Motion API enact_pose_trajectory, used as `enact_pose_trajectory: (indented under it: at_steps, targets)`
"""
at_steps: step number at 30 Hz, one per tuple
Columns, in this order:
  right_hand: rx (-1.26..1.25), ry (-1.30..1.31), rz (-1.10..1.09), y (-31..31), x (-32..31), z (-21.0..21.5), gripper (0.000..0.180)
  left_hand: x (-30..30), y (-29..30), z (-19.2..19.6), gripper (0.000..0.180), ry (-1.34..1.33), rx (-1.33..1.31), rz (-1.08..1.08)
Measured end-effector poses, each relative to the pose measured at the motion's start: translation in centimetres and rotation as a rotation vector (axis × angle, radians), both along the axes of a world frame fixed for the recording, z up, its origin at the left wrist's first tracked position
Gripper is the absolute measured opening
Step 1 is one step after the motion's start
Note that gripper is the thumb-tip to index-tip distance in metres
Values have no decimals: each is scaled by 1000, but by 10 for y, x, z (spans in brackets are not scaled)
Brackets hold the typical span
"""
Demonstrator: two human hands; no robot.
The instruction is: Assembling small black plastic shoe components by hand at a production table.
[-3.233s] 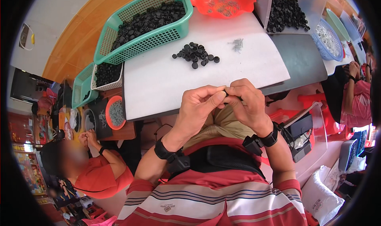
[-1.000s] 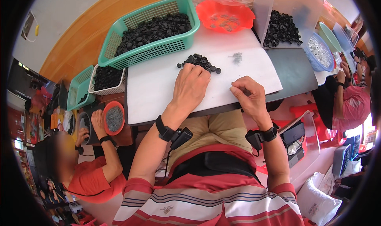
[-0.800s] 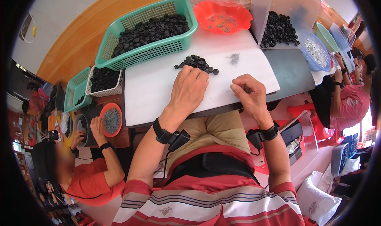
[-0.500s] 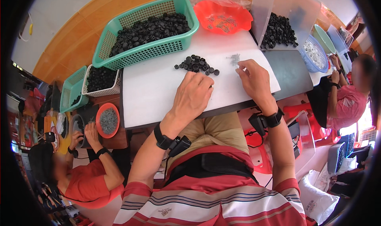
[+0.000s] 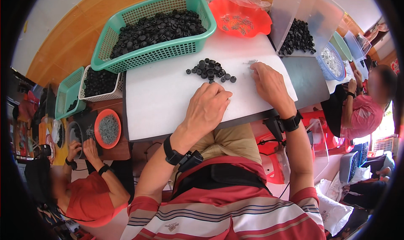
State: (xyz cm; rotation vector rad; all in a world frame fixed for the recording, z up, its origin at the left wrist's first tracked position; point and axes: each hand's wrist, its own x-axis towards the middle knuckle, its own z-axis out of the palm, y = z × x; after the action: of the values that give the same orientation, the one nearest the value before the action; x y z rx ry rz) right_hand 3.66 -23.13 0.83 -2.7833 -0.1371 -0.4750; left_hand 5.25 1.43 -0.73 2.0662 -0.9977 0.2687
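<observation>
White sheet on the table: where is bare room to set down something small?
Widest bare patch: the left part of the white sheet, between green basket and left hand. A smaller one: between left hand and right hand. Crowded: the far side, with green basket, red scalloped dish, clear bin; also around the black caps.

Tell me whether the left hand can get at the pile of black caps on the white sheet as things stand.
Probably yes: the left hand is by the near edge of the pile of black caps, with nothing visible in between. The right hand is off to the side.
</observation>
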Motion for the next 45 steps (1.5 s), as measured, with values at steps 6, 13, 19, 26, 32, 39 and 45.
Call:
enact_pose_trajectory:
  at_steps: [6,13,19,26,32,39,45]
  targets:
    - [29,-91,74,0,-11,4,18,1,1,1,12,-10,24,-8]
    - [183,-131,112,3,-22,6,15,6,2,0,10,-42,53,-40]
    - [553,-65,52,14,-34,2,13,3,1,7,14,199,-115,16]
    - [1000,-54,256,38,-48,-1,14,1,4,5,15,701,-411,-109]
    - [1189,-8,374,57,-55,4,14,-5,6,2,19,1041,-676,-265]
    - [1157,-22,383,61,-59,3,15,-12,7,2,19,1153,-808,-345]
    - [1017,-88,371,59,-61,-1,16,-17,5,3,18,1217,-826,-351]
